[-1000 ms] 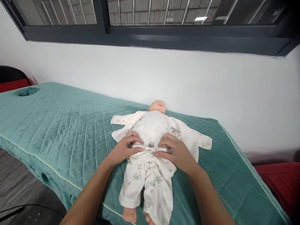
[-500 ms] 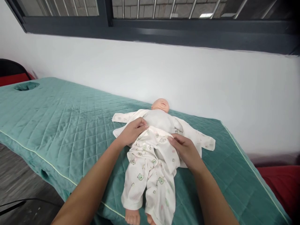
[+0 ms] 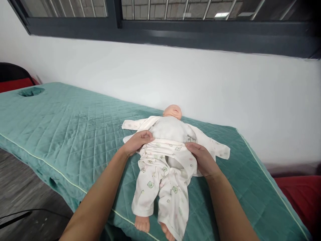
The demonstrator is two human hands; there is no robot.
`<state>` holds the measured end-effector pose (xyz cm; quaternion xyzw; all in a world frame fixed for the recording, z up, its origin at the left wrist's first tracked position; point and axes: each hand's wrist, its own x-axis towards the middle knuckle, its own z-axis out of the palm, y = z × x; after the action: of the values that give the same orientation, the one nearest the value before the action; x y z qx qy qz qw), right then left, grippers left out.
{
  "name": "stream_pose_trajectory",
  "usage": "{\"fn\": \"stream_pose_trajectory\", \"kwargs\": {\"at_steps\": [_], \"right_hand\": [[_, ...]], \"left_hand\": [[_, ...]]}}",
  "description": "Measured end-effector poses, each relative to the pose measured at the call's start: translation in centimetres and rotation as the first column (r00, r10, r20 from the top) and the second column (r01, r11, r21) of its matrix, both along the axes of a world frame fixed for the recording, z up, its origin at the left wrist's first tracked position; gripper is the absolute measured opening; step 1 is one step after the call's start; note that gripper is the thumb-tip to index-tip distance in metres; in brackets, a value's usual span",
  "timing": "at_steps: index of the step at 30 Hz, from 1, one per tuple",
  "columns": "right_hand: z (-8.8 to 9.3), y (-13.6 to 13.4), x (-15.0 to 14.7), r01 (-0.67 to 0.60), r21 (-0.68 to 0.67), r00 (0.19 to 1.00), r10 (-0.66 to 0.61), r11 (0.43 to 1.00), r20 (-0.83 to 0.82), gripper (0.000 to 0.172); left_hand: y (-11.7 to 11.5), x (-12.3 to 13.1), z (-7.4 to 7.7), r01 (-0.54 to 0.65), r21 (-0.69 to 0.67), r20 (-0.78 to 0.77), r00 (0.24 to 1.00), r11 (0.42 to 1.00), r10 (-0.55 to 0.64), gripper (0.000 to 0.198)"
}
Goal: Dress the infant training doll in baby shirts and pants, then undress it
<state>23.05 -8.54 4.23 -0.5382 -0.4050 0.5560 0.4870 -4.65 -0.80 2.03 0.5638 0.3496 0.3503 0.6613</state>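
Note:
A baby doll (image 3: 172, 111) lies on its back on a green quilted bed, its head toward the wall and its feet toward me. White pants (image 3: 150, 184) with small green animal prints cover its legs, and its toes stick out below the cuffs. My left hand (image 3: 138, 142) pinches the waistband at the left side of the doll's waist. On the other side, my right hand (image 3: 201, 157) grips the same waistband between thumb and fingers. A white long-sleeved top (image 3: 212, 146) is spread open around the doll, leaving its pale cloth torso (image 3: 170, 129) bare.
The green quilted cover (image 3: 75, 134) has a round hole (image 3: 31, 91) at its far left end. A white wall (image 3: 150, 73) and a dark window frame (image 3: 175, 35) stand behind. Red fabric (image 3: 298, 197) shows at the right, a black-and-red chair (image 3: 15, 78) at the left.
Both hands have drawn apart, stretching the waistband wider and straighter across the doll's waist. The left hand has shifted left and slightly down, the right hand slightly right.

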Motion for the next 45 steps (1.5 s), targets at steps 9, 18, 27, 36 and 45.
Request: {"fn": "stream_pose_trajectory", "kwargs": {"at_steps": [9, 18, 27, 36, 45], "right_hand": [[1.1, -1.4, 2.0, -0.261, 0.028, 0.931, 0.244, 0.965, 0.271, 0.036], [2.2, -2.2, 1.6, -0.355, 0.050, 0.910, 0.333, 0.933, 0.248, 0.037], [1.8, -1.6, 0.9, -0.239, 0.064, 0.939, 0.213, 0.969, 0.271, 0.035], [0.9, -1.2, 2.1, -0.207, 0.047, 0.884, 0.166, 0.977, 0.437, 0.031], [-0.4, -0.1, 0.8, -0.051, 0.065, 0.739, -0.006, 0.997, 0.674, 0.019]], "left_hand": [[-0.8, -1.7, 0.7, 0.142, 0.055, -0.096, 0.986, 0.988, -0.136, 0.036], [-0.8, -2.3, 0.8, 0.185, -0.001, -0.014, 0.983, 0.983, -0.185, 0.034], [-0.9, -2.2, 0.5, 0.166, 0.059, 0.021, 0.986, 0.984, -0.167, 0.032], [-0.6, -1.6, -0.4, -0.031, 0.100, -0.041, 0.999, 0.994, 0.035, 0.031], [-0.4, -0.4, -0.8, -0.074, 0.168, -0.108, 0.990, 0.983, 0.093, 0.025]]}}
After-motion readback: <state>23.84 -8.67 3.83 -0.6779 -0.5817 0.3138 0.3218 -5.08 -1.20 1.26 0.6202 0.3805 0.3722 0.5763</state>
